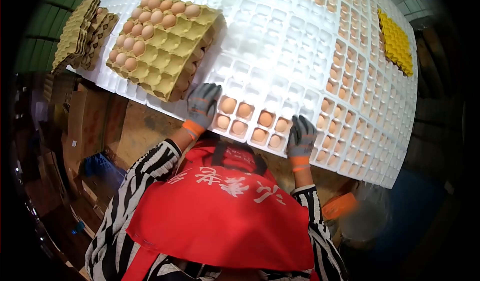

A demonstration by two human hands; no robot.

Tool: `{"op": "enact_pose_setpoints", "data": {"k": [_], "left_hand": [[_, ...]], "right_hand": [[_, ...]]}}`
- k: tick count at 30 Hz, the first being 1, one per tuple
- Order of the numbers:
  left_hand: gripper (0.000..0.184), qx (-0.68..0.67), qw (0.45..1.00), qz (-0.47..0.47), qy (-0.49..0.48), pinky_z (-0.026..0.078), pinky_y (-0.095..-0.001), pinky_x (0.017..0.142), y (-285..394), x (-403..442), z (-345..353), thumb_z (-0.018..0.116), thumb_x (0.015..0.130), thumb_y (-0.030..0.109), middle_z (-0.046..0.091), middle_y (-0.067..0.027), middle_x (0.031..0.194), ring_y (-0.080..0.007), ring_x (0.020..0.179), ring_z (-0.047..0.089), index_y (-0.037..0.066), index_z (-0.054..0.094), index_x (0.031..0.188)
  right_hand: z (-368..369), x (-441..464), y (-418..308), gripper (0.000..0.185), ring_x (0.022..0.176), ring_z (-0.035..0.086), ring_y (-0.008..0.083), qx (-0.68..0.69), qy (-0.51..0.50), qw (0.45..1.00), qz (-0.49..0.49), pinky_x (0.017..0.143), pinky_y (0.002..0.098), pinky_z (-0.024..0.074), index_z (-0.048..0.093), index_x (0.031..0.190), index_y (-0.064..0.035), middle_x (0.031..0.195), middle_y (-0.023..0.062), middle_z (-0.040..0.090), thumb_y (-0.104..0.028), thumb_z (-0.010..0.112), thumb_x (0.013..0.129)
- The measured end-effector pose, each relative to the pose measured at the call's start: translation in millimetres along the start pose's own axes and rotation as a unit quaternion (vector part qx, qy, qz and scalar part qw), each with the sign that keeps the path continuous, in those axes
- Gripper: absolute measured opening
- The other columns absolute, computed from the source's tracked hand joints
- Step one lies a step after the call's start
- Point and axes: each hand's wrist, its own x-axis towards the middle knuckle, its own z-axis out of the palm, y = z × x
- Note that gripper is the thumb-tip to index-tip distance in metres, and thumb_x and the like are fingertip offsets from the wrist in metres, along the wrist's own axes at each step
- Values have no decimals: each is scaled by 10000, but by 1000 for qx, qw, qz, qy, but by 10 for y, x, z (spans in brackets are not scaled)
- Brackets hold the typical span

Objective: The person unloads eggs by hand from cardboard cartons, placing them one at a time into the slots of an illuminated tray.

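My left hand [204, 104], in a grey glove with an orange cuff, rests at the left side of a white foam egg tray [254, 88]. Its fingers point forward, with no egg visible in them. My right hand [302, 136], gloved alike, lies on the tray's front part with dark fingertips stretched forward and slightly apart. Between my hands, brown eggs [266, 118] sit singly in the two front rows of cells. Left of my left hand stands a stack of pulp egg trays [167, 71]; loose eggs [156, 17] fill part of its top tray.
More filled foam trays [345, 116] extend to the right and back. A yellow egg tray [396, 42] lies at the far right. Stacked pulp trays [75, 33] stand at the far left. Cardboard boxes [85, 126] are below on the left, an orange item [339, 206] below right.
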Motion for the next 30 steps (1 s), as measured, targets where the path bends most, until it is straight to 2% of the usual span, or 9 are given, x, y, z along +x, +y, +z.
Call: {"op": "enact_pose_setpoints", "data": {"k": [5,7,9,12,15,18,22,25,30], "left_hand": [[377,-45,999,-21,-12,443,-474,1016,202,112,-436,628,877,119,635,-154,1244,-371,1182,568,63,656,1248],[344,-103,994,-13,-23,471,-461,980,293,148,-691,635,872,96,657,-152,1196,-364,1140,597,50,670,1212],[359,-109,993,52,11,503,-441,933,432,213,-981,669,818,41,680,-142,1136,-343,1055,643,31,680,1177],[394,-97,989,111,21,518,-429,921,324,366,-1498,709,766,22,684,-146,1131,-334,1053,646,37,687,1159],[446,-48,991,84,91,517,-413,907,-194,448,-1894,722,758,-4,672,-142,1177,-326,1058,645,49,682,1199],[525,45,997,19,59,501,-400,929,-652,729,-2337,723,767,-25,659,-136,1222,-326,1095,626,66,661,1281],[548,138,986,43,-79,450,-441,990,-1245,1083,-2600,741,747,111,613,-126,1251,-347,1134,582,120,619,1281],[519,147,961,39,-230,466,-413,931,-1477,1239,-2618,785,662,179,627,-77,1127,-309,1050,591,164,648,1162],[398,228,943,131,-205,468,-406,846,-1638,1340,-2446,733,728,227,581,-61,992,-286,989,589,190,649,1116]], "right_hand": [[19,108,-216,339,1109,588,355,-27,3,1000,0,981,468,445,672,1225,-109,1189,133,656,-98,669,886],[80,343,-599,267,1007,612,342,63,10,997,-46,889,451,492,690,1129,-91,1085,119,673,-89,691,862],[339,441,-911,372,1090,586,323,113,-80,986,-97,935,440,475,690,1155,-86,1149,117,646,-119,745,788],[711,646,-1423,335,1081,560,326,26,-130,971,-199,1007,471,413,652,1137,-87,1090,92,621,-222,706,835],[1018,661,-1474,323,1089,537,319,-82,-214,961,-153,1070,492,335,659,1119,-93,1092,89,626,-293,645,865],[948,853,-1506,287,1030,576,308,9,-239,965,-104,990,465,427,696,1085,-109,1074,82,674,-247,681,834],[749,1593,-1983,315,943,619,319,115,-64,991,-35,877,409,510,691,1200,-110,1105,110,686,-126,691,885],[819,2364,-2416,365,998,631,297,92,1,991,-93,882,396,512,675,1239,-118,1121,105,689,-134,705,876],[1263,3071,-2795,446,1008,639,339,-47,-45,989,-136,924,425,509,631,1298,-121,1171,101,678,-192,701,863]]}}
